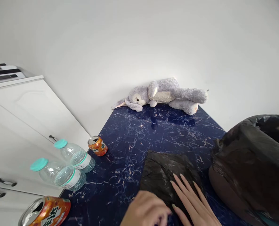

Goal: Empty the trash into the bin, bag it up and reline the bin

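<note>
Left hand [145, 209] curled (blurred), right hand [194, 205] flat on black plastic [161, 171].

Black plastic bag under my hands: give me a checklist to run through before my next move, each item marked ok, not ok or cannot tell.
1. Black plastic bag spread flat: ok, though creased.
2. Right hand resting on it, fingers spread: ok.
3. Left hand gripping its near edge: cannot tell, the hand is blurred.
4. Both water bottles capped: ok.
5. Both orange drink cans sealed: not ok, their tops are open.
6. Plush rabbit away from the bag: ok.
</note>
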`<act>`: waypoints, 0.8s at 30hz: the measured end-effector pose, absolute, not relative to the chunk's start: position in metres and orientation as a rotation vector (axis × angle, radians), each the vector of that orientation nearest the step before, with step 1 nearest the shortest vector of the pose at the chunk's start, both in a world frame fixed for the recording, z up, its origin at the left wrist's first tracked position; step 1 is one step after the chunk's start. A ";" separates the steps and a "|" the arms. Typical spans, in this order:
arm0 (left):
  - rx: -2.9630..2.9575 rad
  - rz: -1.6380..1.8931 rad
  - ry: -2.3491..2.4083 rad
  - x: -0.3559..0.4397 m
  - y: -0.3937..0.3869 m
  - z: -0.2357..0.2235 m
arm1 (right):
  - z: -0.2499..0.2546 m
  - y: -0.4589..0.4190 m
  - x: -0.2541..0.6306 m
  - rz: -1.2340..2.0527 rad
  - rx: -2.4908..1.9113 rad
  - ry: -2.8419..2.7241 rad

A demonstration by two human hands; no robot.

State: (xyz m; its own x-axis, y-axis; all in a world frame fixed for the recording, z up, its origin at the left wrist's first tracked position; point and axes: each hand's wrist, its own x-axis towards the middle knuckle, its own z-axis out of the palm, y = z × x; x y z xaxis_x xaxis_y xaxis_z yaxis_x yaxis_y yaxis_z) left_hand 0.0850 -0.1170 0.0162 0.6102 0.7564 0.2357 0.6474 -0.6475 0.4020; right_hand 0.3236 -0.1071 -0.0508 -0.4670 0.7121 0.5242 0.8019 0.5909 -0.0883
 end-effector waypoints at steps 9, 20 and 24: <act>2.197 0.639 1.914 0.056 -0.083 0.015 | -0.068 -0.107 0.326 -0.523 -1.277 -2.374; 1.693 0.574 1.686 0.067 -0.088 0.039 | -0.071 -0.110 0.312 -0.432 -1.262 -2.371; 1.468 0.705 1.679 0.057 -0.095 0.045 | -0.078 -0.118 0.291 -0.288 -1.214 -2.352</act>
